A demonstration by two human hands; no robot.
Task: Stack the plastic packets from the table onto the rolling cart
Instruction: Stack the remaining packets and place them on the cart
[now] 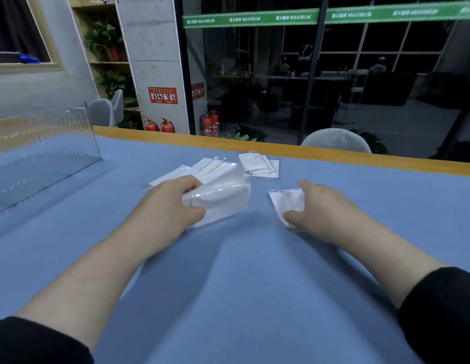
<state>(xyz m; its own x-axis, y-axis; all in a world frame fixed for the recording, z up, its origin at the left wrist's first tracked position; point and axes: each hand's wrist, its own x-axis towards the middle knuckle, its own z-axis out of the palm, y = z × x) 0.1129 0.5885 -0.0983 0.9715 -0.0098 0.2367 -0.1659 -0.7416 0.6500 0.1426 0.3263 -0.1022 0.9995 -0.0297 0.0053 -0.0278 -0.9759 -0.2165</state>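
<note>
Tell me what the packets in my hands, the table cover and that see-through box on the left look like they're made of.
Packets: glossy clear plastic film, judging by glare and crinkles, over something white, possibly tissue or cloth. Table cover: matte blue, no shine, probably fabric or felt. Box: rigid transparent sheet with bright edges, likely acrylic, though glass can't be ruled out.

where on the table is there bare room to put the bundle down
Bare blue cloth lies between the forearms, right of the right hand, and between the clear box and the left hand. Crowded: loose packets beyond the left hand's bundle.
</note>
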